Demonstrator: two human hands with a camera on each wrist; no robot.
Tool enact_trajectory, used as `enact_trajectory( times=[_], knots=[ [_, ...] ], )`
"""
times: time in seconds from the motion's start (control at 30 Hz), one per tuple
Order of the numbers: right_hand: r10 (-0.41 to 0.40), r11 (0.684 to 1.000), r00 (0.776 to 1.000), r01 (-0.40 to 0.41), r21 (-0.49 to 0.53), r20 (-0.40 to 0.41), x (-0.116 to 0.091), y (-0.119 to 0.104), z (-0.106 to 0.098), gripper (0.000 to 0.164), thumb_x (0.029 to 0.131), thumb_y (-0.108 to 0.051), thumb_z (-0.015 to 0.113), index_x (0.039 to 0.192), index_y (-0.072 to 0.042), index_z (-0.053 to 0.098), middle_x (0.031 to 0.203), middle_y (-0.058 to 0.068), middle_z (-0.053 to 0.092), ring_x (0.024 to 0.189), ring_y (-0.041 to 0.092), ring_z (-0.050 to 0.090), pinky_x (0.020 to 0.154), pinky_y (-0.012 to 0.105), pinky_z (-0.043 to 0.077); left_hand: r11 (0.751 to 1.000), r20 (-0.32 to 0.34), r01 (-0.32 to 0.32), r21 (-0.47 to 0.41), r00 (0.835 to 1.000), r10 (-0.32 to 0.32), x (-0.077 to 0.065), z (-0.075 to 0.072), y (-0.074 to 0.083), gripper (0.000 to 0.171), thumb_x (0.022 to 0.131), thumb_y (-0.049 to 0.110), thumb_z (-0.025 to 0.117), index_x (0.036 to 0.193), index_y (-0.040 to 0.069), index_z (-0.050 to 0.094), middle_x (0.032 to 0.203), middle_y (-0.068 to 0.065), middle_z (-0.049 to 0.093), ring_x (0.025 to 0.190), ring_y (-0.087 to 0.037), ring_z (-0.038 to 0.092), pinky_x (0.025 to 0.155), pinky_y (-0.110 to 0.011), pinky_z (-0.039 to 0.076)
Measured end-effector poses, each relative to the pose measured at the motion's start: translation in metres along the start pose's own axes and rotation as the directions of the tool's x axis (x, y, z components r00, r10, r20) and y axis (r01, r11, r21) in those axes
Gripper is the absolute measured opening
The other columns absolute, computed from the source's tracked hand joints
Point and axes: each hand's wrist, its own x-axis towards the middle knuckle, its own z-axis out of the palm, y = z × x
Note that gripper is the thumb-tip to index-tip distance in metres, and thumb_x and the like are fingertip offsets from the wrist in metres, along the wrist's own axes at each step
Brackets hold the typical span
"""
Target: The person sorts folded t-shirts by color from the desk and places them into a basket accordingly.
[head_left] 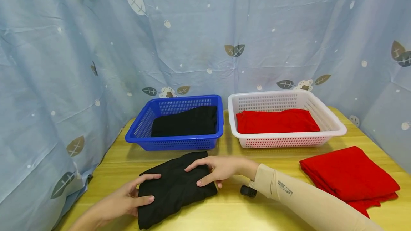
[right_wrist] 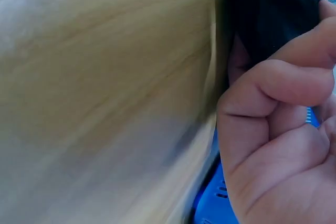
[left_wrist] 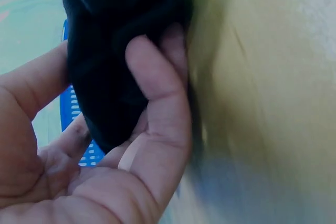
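Note:
A folded black cloth lies slightly askew on the table between my hands; its exact kind of garment cannot be told. My left hand grips its left edge, with the thumb and a finger on top. In the left wrist view, other fingers curl beneath the black fabric. My right hand holds the opposite edge, thumb and index finger over the top. Curled fingers show against the dark cloth in the right wrist view, some partly hidden under it.
Behind the cloth stands a blue basket with black fabric in it. Beside that, a white basket holds red fabric. A folded red cloth lies at the right, near the sleeved right forearm. Patterned curtains border the wooden table.

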Motion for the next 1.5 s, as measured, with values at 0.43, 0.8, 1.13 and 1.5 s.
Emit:
enact_trajectory(
  times=[0.43,0.8,1.13,1.5],
  knots=[
    [-0.025,1.000,0.999,0.026,0.005,-0.021,-0.014,0.017,-0.001,0.058,0.099,-0.020,0.079,0.153,-0.030,0.061,0.058,-0.002,0.059,0.046,0.018,0.058,0.057,0.023,0.055,0.999,-0.009,-0.025,0.048,1.000,0.026,0.015,0.009,-0.001,0.073,0.105,0.020,0.071,0.168,0.011,0.035,0.129,-0.015,0.070,0.109,-0.027,0.076,0.087,-0.043,0.066],
    [0.025,0.999,0.998,-0.022,0.047,-0.057,-0.025,0.014,-0.003,0.058,0.097,-0.018,0.081,0.151,-0.026,0.063,0.075,-0.003,0.071,0.047,0.013,0.057,0.055,0.022,0.053,0.997,-0.082,-0.045,0.068,0.995,0.050,0.025,0.020,0.010,0.069,0.101,0.015,0.075,0.163,0.016,0.047,0.144,-0.016,0.067,0.116,-0.027,0.073,0.089,-0.044,0.066],
    [0.074,0.995,0.990,-0.065,0.077,-0.119,-0.034,0.013,-0.003,0.050,0.094,-0.022,0.084,0.141,-0.027,0.068,0.134,-0.001,0.066,0.047,0.016,0.055,0.054,0.024,0.053,0.993,-0.079,-0.090,0.071,0.992,0.096,0.036,0.028,0.012,0.067,0.099,0.009,0.075,0.161,0.011,0.050,0.144,-0.019,0.067,0.115,-0.029,0.074,0.091,-0.048,0.066],
    [0.087,0.988,0.985,-0.066,0.137,-0.151,-0.042,0.013,0.000,0.046,0.092,-0.021,0.086,0.136,-0.025,0.072,0.144,0.004,0.061,0.045,0.015,0.050,0.051,0.024,0.049,0.987,-0.061,-0.154,0.039,0.986,0.156,0.038,0.033,0.017,0.064,0.099,0.007,0.076,0.158,0.008,0.052,0.144,-0.019,0.068,0.118,-0.029,0.074,0.094,-0.045,0.065]
  ],
)
